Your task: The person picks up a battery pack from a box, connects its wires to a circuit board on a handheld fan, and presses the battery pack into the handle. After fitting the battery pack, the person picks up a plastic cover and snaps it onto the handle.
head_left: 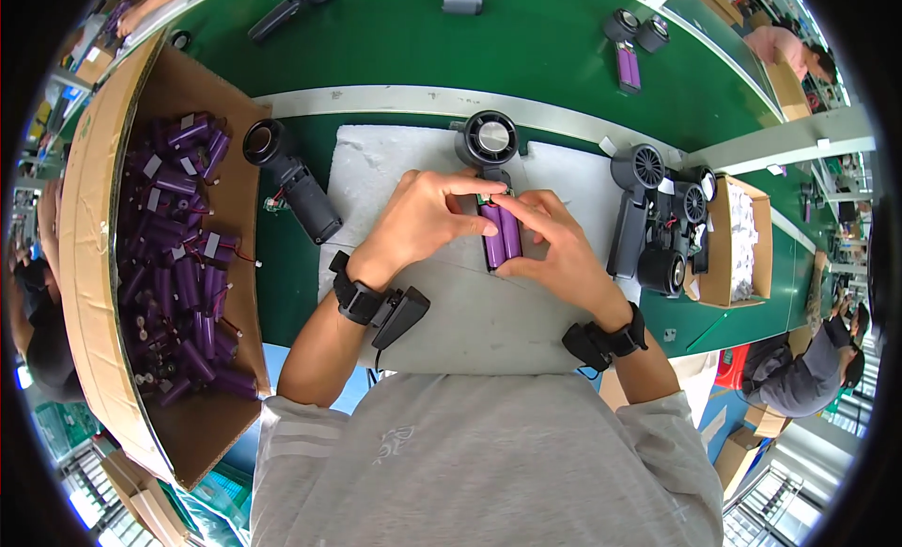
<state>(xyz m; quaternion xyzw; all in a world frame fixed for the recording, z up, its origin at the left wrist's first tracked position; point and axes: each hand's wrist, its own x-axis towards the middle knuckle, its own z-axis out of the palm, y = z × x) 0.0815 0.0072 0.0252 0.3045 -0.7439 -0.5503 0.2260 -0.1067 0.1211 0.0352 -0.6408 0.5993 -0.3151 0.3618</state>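
A black handheld fan [490,138] lies on the white foam pad [366,171], its round head pointing away from me. Two purple battery cells [501,239] sit in its open handle, with a small green circuit board [486,198] between them and the head. My left hand [423,213] grips the handle from the left, fingertips over the board and thumb against the cells. From the right, my right hand [556,242] closes on it, index finger at the board and thumb by the cells' lower end. The fingers partly cover the board.
At left stands a large cardboard box [103,265] of purple battery packs [188,274]. Beside it lies an open fan body [299,195]. Several fans [648,204] and a small carton [752,237] with white pieces are at right. Beyond a pale rail runs a green surface [545,58] with more fan parts.
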